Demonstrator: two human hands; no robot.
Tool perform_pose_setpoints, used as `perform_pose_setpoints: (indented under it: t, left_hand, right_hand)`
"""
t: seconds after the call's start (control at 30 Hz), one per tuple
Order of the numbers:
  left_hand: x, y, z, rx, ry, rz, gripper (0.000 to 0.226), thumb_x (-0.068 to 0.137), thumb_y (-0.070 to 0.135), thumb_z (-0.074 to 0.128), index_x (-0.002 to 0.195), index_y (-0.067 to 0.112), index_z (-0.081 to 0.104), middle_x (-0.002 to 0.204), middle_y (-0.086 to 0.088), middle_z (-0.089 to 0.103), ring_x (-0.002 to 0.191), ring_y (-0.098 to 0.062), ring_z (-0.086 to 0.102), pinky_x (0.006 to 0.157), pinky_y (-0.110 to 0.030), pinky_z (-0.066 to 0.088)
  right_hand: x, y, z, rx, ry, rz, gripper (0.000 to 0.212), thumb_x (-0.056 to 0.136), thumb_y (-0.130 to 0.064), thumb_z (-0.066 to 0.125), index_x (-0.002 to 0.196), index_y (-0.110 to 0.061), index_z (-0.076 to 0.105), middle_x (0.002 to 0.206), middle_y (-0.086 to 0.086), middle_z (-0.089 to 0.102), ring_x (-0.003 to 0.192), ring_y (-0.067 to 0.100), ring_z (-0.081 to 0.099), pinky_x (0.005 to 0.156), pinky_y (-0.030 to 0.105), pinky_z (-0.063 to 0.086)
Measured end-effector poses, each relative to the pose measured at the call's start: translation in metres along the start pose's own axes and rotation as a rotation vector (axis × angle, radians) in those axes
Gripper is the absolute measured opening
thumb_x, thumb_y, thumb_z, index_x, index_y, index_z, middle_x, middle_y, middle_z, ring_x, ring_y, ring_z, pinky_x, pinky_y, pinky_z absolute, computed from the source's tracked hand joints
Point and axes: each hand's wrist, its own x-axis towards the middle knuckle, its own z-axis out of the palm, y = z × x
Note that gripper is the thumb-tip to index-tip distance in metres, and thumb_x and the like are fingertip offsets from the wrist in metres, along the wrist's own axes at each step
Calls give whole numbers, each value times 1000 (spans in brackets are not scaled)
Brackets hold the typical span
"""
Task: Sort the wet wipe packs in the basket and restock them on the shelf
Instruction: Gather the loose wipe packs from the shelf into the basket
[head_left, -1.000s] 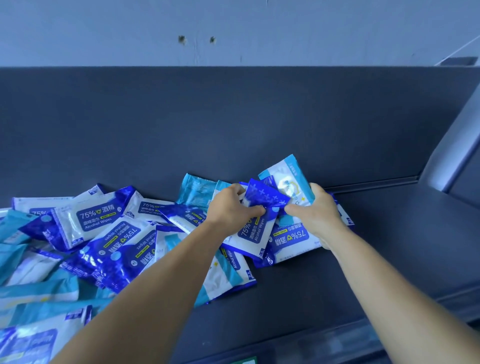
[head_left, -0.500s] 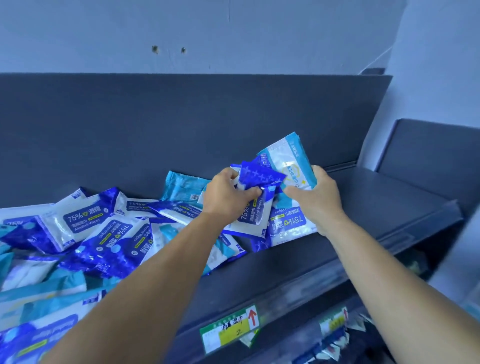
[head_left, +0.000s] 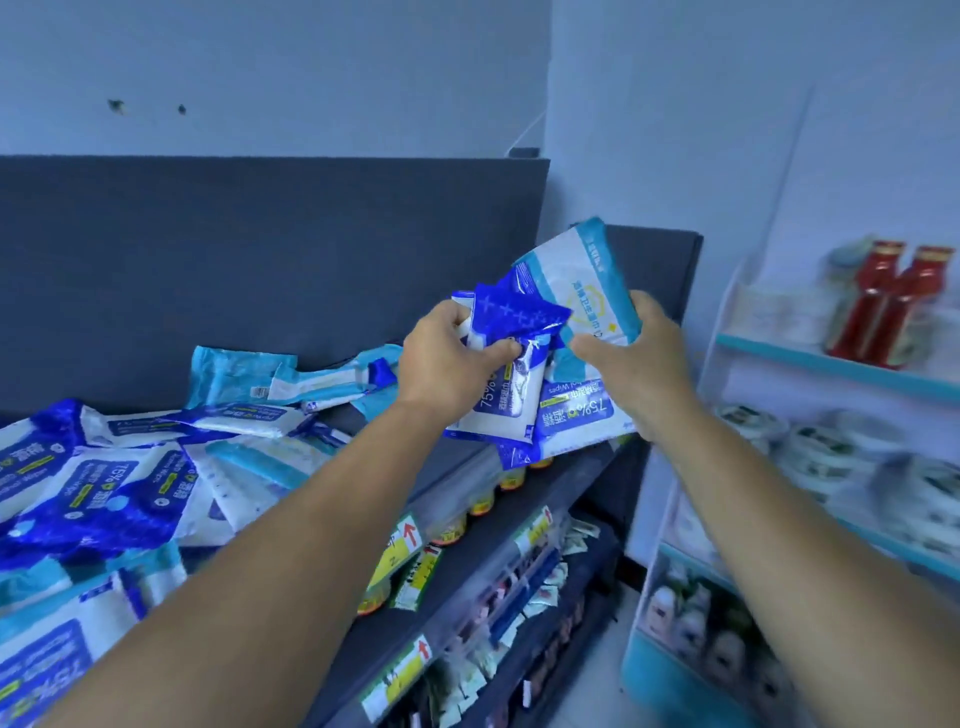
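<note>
My left hand (head_left: 451, 361) grips dark blue and white wet wipe packs (head_left: 511, 358), lifted above the right end of the dark shelf (head_left: 561, 486). My right hand (head_left: 636, 364) holds a light blue and white pack (head_left: 579, 288) fanned upward, with another blue-labelled pack (head_left: 576, 415) under it. The two bundles touch between my hands. A loose heap of wipe packs (head_left: 119, 478) lies on the shelf to the left, reaching the back panel (head_left: 260, 260). No basket is in view.
Below the shelf edge, price tags (head_left: 402, 545) hang over lower shelves with jars (head_left: 478, 504) and small sachets. At the right stands a light blue rack (head_left: 831, 358) with red bottles (head_left: 883, 296) and round tubs. A pale wall rises behind.
Both hands have lifted the held packs off the shelf and carried them right and up. My view has swung right, so the lower shelves and the blue rack now show.
</note>
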Motion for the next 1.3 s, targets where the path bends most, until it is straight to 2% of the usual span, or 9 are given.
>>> perform_pose_setpoints:
  t: [0.23,0.43,0.57,0.7,0.87,0.93,1.03,1.17,1.3]
  left_hand:
    - [-57,36,98,-93,-261,65,29,70,30,84,88,24,62,86,9,70,81,-16,66,80,-41,54]
    - [-126,60,198,-177,-494,116,27,72,24,83,82,31,59,83,14,69,76,-12,67,77,-38,55]
    - [-180,75,267,-224,-616,119,37,74,21,81,95,34,53,87,22,61,71,4,59,72,-27,51]
    - [-236,81,340,-194,-732,41,47,74,21,81,103,37,48,98,12,63,82,-13,63,76,-37,55]
    - [-304,71,418,-132,-860,-63,46,78,19,78,109,30,44,102,10,53,72,6,49,58,-10,44]
    - [-327,59,446,-96,-898,-112,47,79,19,77,113,27,45,102,11,51,70,10,47,53,-5,41]
    - [-355,39,481,-16,-956,-190,47,80,22,77,114,28,44,100,13,48,70,7,47,57,-8,44]
    - [-386,0,524,81,-1030,-259,47,77,24,78,110,31,44,106,7,56,78,-8,57,77,-34,55]
    - [-409,-40,566,197,-1133,-267,44,80,26,75,113,27,45,95,11,57,80,-13,60,72,-32,52]
  right_hand:
    - [-48,34,-122,-97,187,129,36,74,-14,75,103,-25,55,96,-3,66,85,18,64,79,36,53]
    - [-101,81,-230,-94,328,291,33,78,-12,75,102,-23,56,88,-5,66,77,20,64,70,35,55]
    - [-138,120,-301,-103,377,387,30,81,-9,73,104,-17,56,92,4,67,72,21,64,66,38,55]
    - [-174,171,-366,-107,435,512,31,79,-10,75,97,-27,57,95,5,69,83,26,68,73,50,57]
    - [-218,237,-432,-147,443,663,34,78,-10,75,102,-21,55,90,0,67,79,22,67,73,48,58]
    - [-233,266,-450,-164,421,731,33,77,-13,76,100,-22,54,91,0,68,80,23,68,73,49,58]
    - [-254,309,-466,-162,402,826,30,79,-12,75,92,-26,52,93,3,68,80,24,68,71,49,58]
    - [-279,362,-474,-169,388,942,32,82,-10,73,105,-18,52,97,5,66,80,19,65,70,40,58]
    - [-301,421,-476,-186,331,1083,32,85,-10,69,111,-15,51,98,4,65,81,19,65,68,38,59]
